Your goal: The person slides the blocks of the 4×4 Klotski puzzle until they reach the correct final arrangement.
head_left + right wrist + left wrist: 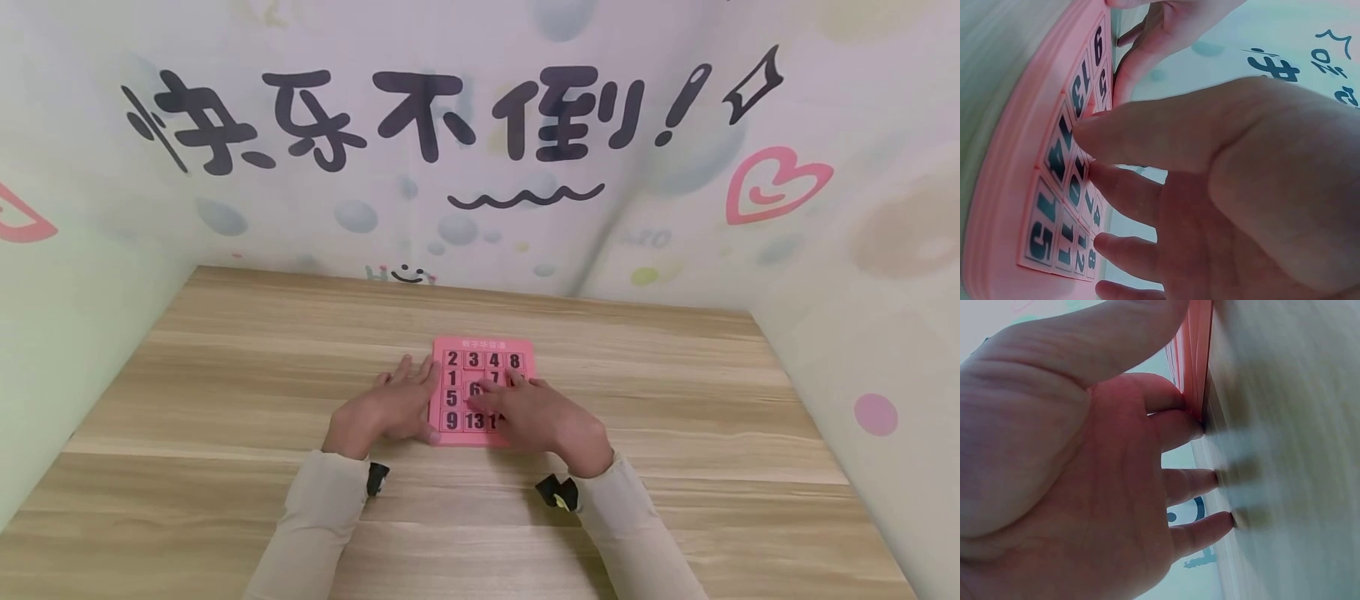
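Observation:
A pink sliding number puzzle (483,343) lies flat on the wooden table, with black numbers on its tiles. Along its left edge rests my left hand (401,400), fingers spread and mostly straight; the left wrist view has its fingertips by the puzzle's side and down at the tabletop. My right hand (536,414) reaches over the right half, thumb (1100,134) and fingertips at the tiles. Just beside that thumb, the 6 tile (474,388) sits between two rows, with a gap above it. Several tiles on the right are hidden under the hand in the head view.
The wood-grain table (247,367) extends around the puzzle on all sides. Behind it stands a pale printed backdrop (465,242) with large black characters, and pale panels flank both sides. Each sleeve has a black wrist device (558,493) at its cuff.

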Demonstrator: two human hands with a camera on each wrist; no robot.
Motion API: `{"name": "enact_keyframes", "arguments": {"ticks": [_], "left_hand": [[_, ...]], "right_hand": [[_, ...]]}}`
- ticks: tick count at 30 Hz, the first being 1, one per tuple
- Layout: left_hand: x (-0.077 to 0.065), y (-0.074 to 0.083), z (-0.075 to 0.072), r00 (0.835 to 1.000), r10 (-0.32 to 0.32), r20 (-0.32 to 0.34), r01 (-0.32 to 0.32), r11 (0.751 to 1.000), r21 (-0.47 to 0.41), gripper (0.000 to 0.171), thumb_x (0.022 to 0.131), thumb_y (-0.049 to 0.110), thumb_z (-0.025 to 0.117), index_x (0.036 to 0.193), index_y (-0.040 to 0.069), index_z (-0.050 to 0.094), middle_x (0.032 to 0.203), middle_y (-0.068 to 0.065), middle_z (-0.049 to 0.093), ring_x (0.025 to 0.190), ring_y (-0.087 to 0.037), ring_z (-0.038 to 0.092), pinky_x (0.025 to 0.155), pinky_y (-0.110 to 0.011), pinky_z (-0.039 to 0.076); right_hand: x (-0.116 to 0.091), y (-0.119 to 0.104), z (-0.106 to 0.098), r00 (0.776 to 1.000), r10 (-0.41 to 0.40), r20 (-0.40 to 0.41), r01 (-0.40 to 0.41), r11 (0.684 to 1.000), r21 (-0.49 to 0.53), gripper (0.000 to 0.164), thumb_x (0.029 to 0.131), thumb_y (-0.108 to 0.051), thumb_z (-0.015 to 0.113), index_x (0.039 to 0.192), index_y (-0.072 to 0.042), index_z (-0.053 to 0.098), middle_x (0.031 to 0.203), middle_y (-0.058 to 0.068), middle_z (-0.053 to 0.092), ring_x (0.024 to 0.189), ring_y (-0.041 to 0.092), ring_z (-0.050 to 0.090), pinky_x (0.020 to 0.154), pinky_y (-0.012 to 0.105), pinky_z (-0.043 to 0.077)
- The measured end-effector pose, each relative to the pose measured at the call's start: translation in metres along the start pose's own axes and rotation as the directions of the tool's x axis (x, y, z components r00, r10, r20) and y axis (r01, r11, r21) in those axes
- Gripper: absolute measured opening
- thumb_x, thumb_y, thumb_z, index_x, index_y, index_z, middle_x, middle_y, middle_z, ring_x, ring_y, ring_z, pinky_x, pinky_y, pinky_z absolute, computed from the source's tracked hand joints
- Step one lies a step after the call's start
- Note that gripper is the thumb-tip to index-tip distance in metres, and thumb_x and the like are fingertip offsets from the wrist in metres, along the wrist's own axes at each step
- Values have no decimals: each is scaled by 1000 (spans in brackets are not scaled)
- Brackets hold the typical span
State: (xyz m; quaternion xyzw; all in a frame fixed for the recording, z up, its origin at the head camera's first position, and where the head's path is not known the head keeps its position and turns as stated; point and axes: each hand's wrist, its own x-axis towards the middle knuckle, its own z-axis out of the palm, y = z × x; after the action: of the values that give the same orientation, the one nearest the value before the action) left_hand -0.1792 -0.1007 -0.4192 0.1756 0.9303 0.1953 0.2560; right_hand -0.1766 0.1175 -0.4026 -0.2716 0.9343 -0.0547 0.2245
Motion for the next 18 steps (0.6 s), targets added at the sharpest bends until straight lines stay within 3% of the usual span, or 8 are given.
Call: {"name": "enact_keyframes", "arguments": {"ticks": [18], "left_hand": [[-3, 1, -1, 1000, 3, 2, -3, 1000, -7, 102, 86, 31, 76, 158, 1, 12, 166, -16, 3, 151, -43, -6, 121, -62, 5]], "right_hand": [[2, 3, 2, 1000, 3, -14, -3, 1000, 15, 47, 104, -21, 48, 148, -35, 47, 162, -3, 30, 151, 39, 16, 120, 58, 22]]}}
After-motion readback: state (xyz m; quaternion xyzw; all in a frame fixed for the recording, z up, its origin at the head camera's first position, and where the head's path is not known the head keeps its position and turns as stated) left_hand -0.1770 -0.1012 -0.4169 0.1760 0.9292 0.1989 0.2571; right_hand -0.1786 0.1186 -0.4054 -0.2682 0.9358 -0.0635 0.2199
